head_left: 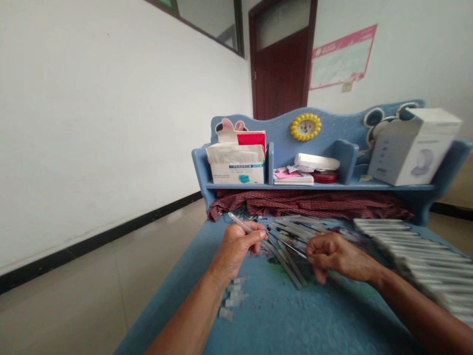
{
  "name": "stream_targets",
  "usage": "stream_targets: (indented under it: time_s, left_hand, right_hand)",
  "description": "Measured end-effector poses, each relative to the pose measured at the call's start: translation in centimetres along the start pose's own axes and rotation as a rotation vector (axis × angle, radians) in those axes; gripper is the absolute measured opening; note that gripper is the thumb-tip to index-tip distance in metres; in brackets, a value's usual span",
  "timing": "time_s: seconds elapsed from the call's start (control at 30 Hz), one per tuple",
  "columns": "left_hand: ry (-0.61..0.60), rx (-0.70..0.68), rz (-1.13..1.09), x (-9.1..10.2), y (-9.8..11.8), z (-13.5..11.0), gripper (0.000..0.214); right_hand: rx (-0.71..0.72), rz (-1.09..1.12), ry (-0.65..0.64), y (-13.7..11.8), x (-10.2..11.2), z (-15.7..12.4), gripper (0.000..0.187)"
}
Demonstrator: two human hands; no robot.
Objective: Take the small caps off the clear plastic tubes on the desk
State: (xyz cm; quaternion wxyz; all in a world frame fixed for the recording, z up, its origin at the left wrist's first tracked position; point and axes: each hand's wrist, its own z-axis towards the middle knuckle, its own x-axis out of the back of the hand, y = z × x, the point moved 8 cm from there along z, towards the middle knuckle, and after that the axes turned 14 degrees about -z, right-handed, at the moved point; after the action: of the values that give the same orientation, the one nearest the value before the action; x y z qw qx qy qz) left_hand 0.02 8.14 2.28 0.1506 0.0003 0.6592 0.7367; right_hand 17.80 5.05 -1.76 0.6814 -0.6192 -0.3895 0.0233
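My left hand (238, 246) is closed around a translucent plastic tube (237, 221), whose far end sticks out up and to the left. A thin dark rod (286, 244) slants from its fingertips down to my right hand (332, 256). The right fingers are pinched on the lower end of that rod. Whether the rod's upper tip sits inside the tube is hidden by the left fingers. Beneath and between both hands lie several loose clear tubes (290, 266) and dark rods. Small translucent plastic pieces (232, 300) are scattered beside my left wrist.
Many filled-looking tubes lie in a row (421, 261) at the right of the blue table (273, 320). A checked cloth (314, 204) runs along the back. Above it, a shelf (354, 186) holds a mask box (238, 170), papers (293, 180) and a white carton (410, 153).
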Motion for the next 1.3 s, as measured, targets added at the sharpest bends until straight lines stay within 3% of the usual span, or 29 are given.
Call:
stream_targets:
  time_s: [0.47,1.03,1.3]
  left_hand:
    - [0.006,0.009,-0.017,0.0,-0.1,0.0,0.012]
    - [0.017,-0.007,-0.14,0.1,-0.3,-0.1,0.015]
    - [0.011,-0.003,-0.165,-0.1,-0.3,-0.1,0.014]
  right_hand:
    - [0.004,-0.012,0.025,-0.1,0.0,0.1,0.017]
    - [0.05,-0.164,0.28,-1.2,1.1,0.4,0.016]
    - [0.083,-0.173,0.248,-1.2,0.8,0.4,0.014]
